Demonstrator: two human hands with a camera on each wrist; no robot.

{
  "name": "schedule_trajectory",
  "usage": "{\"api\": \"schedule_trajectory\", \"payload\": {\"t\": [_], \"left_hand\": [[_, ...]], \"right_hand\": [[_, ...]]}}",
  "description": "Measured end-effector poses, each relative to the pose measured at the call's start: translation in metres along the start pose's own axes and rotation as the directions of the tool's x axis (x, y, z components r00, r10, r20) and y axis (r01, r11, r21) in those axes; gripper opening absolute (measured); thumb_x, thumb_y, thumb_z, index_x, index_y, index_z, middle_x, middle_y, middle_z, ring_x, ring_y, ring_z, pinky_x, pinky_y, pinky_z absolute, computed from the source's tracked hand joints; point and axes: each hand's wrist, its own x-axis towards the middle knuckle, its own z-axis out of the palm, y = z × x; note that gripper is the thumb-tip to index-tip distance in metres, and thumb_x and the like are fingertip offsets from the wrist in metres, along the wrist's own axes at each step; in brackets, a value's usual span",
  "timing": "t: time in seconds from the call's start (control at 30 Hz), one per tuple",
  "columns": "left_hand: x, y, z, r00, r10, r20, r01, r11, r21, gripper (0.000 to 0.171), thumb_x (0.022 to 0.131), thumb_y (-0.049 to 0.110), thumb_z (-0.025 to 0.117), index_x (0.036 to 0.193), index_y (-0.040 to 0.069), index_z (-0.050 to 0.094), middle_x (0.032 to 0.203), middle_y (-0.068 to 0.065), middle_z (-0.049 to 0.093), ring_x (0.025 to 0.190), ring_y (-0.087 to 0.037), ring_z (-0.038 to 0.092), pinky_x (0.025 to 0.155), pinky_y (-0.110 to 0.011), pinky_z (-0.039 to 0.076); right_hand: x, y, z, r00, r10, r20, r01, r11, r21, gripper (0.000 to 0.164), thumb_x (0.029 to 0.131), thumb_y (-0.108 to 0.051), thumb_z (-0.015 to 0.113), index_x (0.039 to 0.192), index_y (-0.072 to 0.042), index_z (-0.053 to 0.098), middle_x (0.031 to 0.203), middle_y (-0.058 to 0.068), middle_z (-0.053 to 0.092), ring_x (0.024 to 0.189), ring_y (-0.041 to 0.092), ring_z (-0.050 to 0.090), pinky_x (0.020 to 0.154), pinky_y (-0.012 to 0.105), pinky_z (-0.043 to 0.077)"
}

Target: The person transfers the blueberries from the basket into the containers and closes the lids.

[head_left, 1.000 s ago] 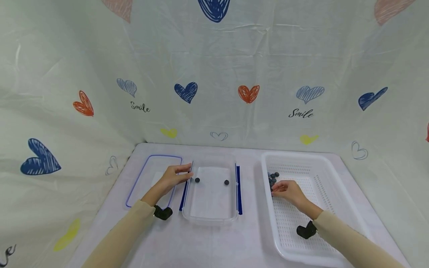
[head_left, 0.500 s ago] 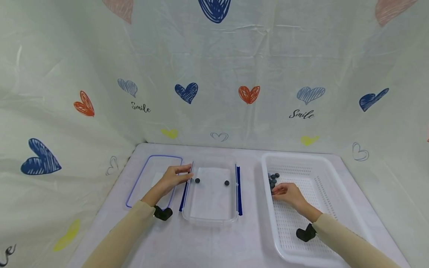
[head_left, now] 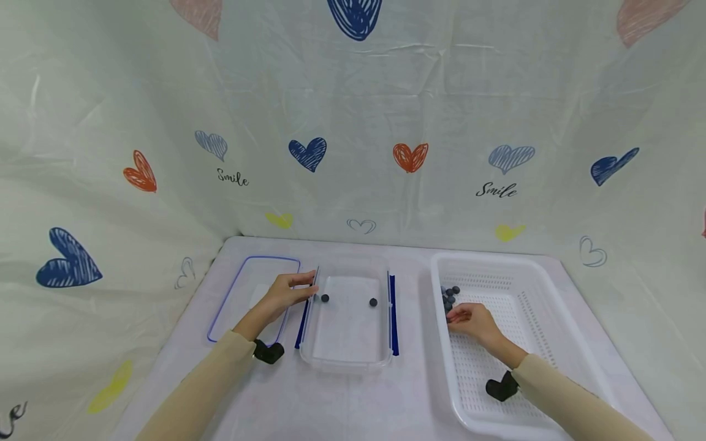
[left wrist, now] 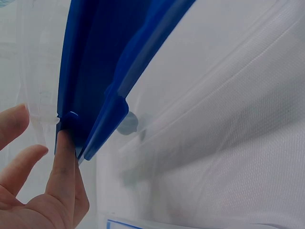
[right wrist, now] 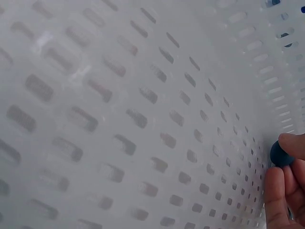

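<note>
My left hand [head_left: 282,295] rests at the left side of a clear plastic container [head_left: 353,360], fingers fairly straight. In the left wrist view, one finger touches the underside of the container's blue side latch [left wrist: 102,62]; thumb and another finger stay apart near the clear wall. Two dark round blueberries [head_left: 373,302] lie in the container. Inside the white perforated basket [head_left: 529,288], my right hand [head_left: 477,321] is low by the left wall. There, thumb and fingers pinch a blueberry [right wrist: 281,153]. Several more blueberries [head_left: 450,293] cluster just beyond the fingertips.
Left of the container lies a clear lid [head_left: 242,300] with a blue rim, partly behind my left hand. Another blue latch [head_left: 393,315] hangs out at the container's right side. A white cloth [head_left: 342,410] covers the table; a heart-printed sheet [head_left: 353,98] hangs behind.
My right hand has shifted slightly towards me along the basket's left wall. My left hand, the container and its blueberries stay put; the whole head view drifts slightly down.
</note>
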Motion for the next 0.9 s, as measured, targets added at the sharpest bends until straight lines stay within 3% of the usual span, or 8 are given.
{"api": "schedule_trajectory", "payload": {"t": [0.33,0.67,0.9], "left_hand": [[0.001,-0.001,0.0,1.0,-0.005,-0.012,0.005,1.0,0.013,0.058,0.094,0.016,0.072,0.145,-0.001,0.048,0.146,-0.026,0.046,0.136,-0.038,0.042,0.1,-0.037,0.05],[0.002,-0.001,0.001,1.0,-0.008,-0.026,0.008,1.0,0.016,0.056,0.094,0.013,0.071,0.144,-0.001,0.049,0.145,-0.026,0.047,0.136,-0.038,0.043,0.1,-0.038,0.051],[0.001,-0.001,0.001,1.0,-0.009,-0.026,0.01,1.0,0.02,0.057,0.094,0.015,0.072,0.144,-0.002,0.049,0.145,-0.026,0.047,0.135,-0.038,0.044,0.1,-0.039,0.05]], "right_hand": [[-0.003,-0.001,-0.001,0.999,-0.041,0.011,0.041,0.999,-0.035,0.017,0.075,0.005,0.082,0.086,0.009,0.071,0.076,0.009,0.07,0.068,0.008,0.063,0.063,0.02,0.055],[-0.006,-0.009,-0.009,1.0,0.011,-0.003,-0.011,0.999,-0.042,0.02,0.076,0.001,0.084,0.09,0.009,0.072,0.083,0.012,0.072,0.072,0.014,0.067,0.065,0.021,0.057],[-0.005,-0.01,-0.012,1.0,-0.001,0.008,0.002,0.999,-0.037,0.02,0.078,0.0,0.083,0.092,0.01,0.072,0.085,0.013,0.073,0.072,0.012,0.066,0.065,0.021,0.057]]}}
